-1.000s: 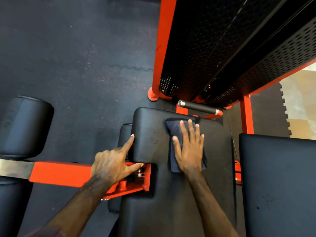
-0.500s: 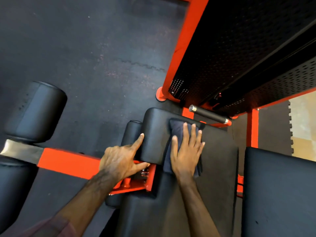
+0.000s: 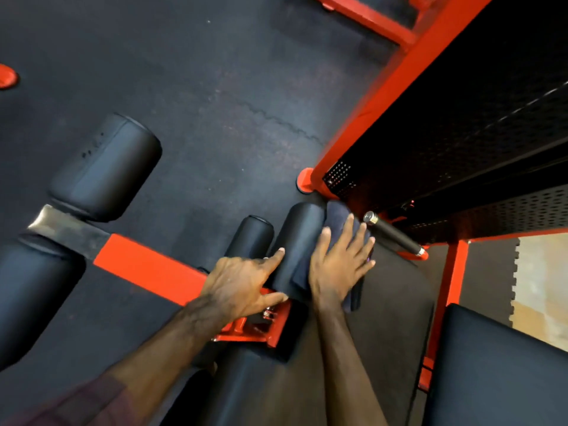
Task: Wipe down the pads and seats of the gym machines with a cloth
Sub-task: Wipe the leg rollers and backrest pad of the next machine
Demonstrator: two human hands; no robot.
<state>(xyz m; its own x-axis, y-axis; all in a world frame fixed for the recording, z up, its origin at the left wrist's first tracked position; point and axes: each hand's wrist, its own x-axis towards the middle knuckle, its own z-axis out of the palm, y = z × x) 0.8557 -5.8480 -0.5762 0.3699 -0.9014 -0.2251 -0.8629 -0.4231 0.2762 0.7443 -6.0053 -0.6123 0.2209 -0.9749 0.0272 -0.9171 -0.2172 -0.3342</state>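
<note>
Two hands work the pad. My right hand, fingers straight and spread, presses the cloth flat beneath it; the pad's long axis runs away from me. My left hand, open, braces the pad's left edge.

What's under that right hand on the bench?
A dark cloth lies under the flat right hand, pressed onto the black seat pad. Its edges show beyond the fingertips and wrist; the covered middle cannot be seen.
</note>
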